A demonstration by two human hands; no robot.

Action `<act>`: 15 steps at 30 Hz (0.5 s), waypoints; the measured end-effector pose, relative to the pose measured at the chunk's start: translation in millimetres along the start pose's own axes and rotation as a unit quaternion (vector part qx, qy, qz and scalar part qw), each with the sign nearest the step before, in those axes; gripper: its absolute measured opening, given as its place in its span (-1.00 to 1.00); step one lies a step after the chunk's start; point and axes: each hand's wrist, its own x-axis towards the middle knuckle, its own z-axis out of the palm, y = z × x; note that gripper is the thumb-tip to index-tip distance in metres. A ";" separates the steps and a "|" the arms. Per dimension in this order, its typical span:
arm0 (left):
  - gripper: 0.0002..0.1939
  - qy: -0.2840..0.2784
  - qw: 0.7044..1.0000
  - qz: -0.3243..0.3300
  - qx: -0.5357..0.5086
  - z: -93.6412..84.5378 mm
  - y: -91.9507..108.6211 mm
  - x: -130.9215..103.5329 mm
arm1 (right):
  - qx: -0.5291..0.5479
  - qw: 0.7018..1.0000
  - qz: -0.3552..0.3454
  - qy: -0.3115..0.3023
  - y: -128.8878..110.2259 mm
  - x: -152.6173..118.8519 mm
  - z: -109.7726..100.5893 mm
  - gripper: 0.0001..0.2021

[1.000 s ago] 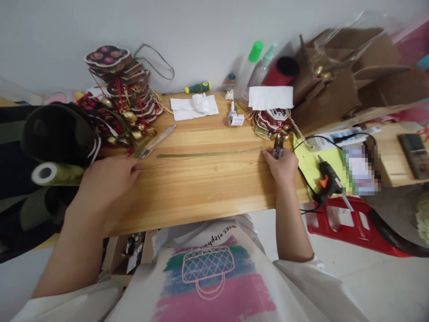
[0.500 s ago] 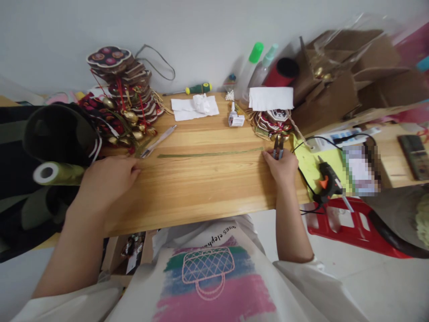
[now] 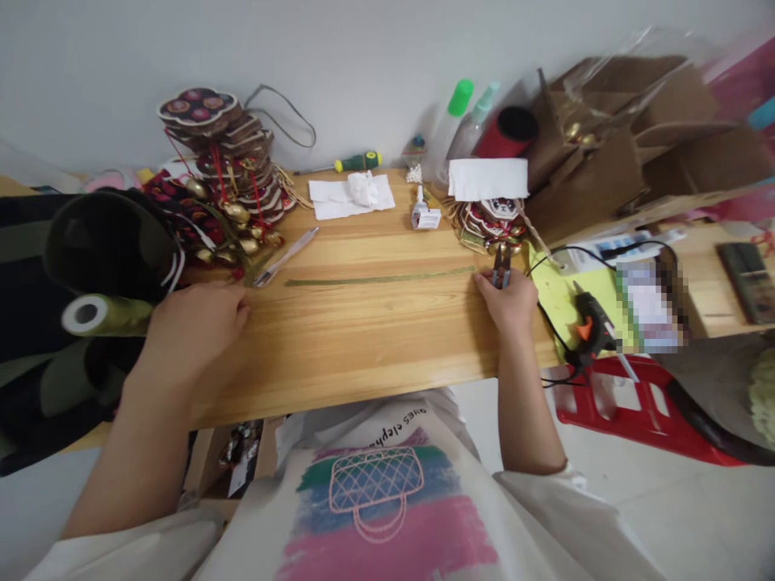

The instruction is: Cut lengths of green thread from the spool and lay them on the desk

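On the wooden table (image 3: 363,339), a thin olive-green ribbon (image 3: 381,279) lies stretched from left to right. My right hand (image 3: 509,300) is closed around a small pair of thread snips (image 3: 500,265), blades pointing away from me, beside the ribbon's right end. At the table's left side my left hand (image 3: 199,323) rests curled, back upward; what its fingers hold, if anything, is hidden. A roll of green ribbon (image 3: 124,315) with a white core sits against that hand. A pen (image 3: 287,255) lies just beyond it.
Stacked ornaments with gold bells (image 3: 242,173) stand back left, behind a dark bag (image 3: 100,242). A screwdriver (image 3: 357,161), tissue (image 3: 363,190) and glue bottle (image 3: 425,211) lie along the wall. At right are a glue gun (image 3: 593,327) with its cord and cardboard boxes (image 3: 593,173).
Both hands, the snips and the ribbon stay in nearly the same places. The view has shifted very slightly.
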 end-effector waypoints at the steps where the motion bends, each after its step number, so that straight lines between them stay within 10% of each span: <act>1: -0.61 0.004 1.000 0.001 0.001 1.0 -0.4 0.3 | 0.000 1.000 -0.003 0.000 0.7 0.3 0.3 -0.75; 15: -0.61 -0.004 1.000 0.005 -0.007 -1.5 0.3 -2.2 | 0.036 0.999 -0.005 0.033 8.0 2.3 3.3 -0.75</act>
